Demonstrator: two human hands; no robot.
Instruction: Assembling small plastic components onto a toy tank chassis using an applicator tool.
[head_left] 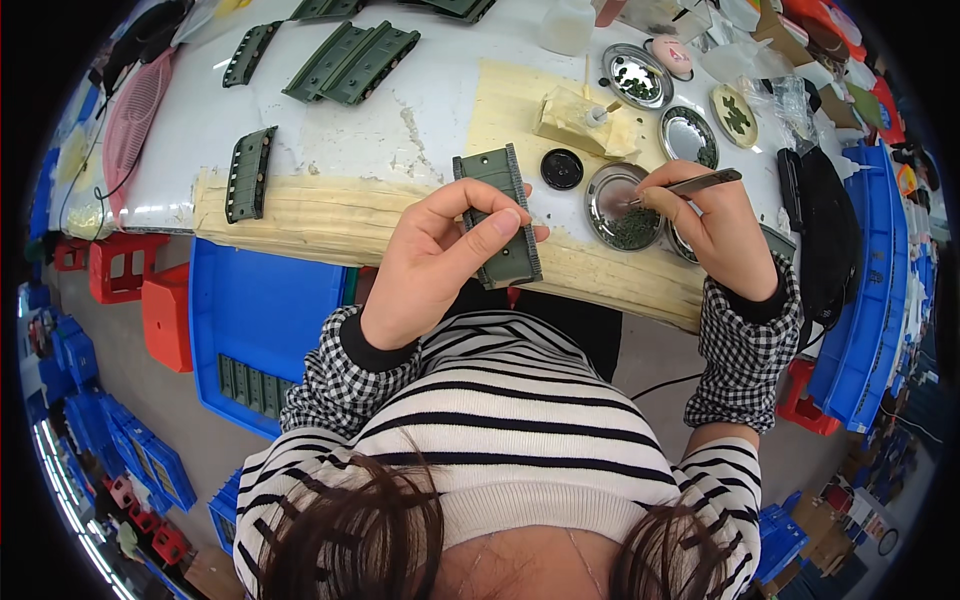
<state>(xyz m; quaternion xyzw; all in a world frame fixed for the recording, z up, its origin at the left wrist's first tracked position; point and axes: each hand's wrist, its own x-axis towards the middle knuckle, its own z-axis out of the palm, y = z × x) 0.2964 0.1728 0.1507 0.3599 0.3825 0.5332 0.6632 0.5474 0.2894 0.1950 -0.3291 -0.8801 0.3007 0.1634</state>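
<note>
My left hand (440,245) grips a dark green plastic model part (505,245), a long ribbed piece held upright near the table's front edge. Thumb and fingers wrap its sides. My right hand (715,225) is closed on a pair of metal tweezers (702,182), its tips pointing into a round metal dish (606,190) that holds tiny dark green pieces (632,230). Whether the tips hold a piece is too small to tell. A round black lid (561,169) lies between the model part and the dish.
More green parts lie on the table, among them a pair (352,62) and a single one (248,174). Further metal dishes (688,138) and a yellow foam block with a bottle (590,120) stand beyond. A blue tray (265,310) sits below the table's front edge at left.
</note>
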